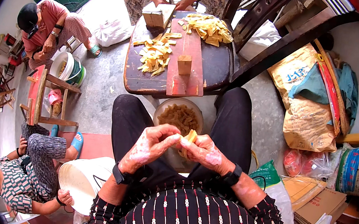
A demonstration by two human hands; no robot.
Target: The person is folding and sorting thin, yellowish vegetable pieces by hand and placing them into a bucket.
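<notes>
Over my lap, my right hand (205, 152) grips a yellow strip (191, 136) that sticks up between thumb and fingers. My left hand (150, 145) is pinched closed right beside it, fingertips touching or nearly touching my right thumb; what lies in that pinch is hidden. Just beyond my hands, a round bowl (157, 114) between my knees holds brownish-yellow pieces (181, 117). On the dark seat of a chair (136, 79) ahead lie a pile of yellow strips (155, 55) and a larger heap of strips (211, 28). Between them rests a reddish board (187, 49) with an upright wooden block (184, 66).
Across the chair a person's hands (171, 4) work at a wooden block (153, 15). Another person (47, 31) sits far left near a bucket (65, 67); a third (26, 173) holds a white tub (80, 178). Sacks (309, 124) and flattened cardboard (319, 203) stand at right.
</notes>
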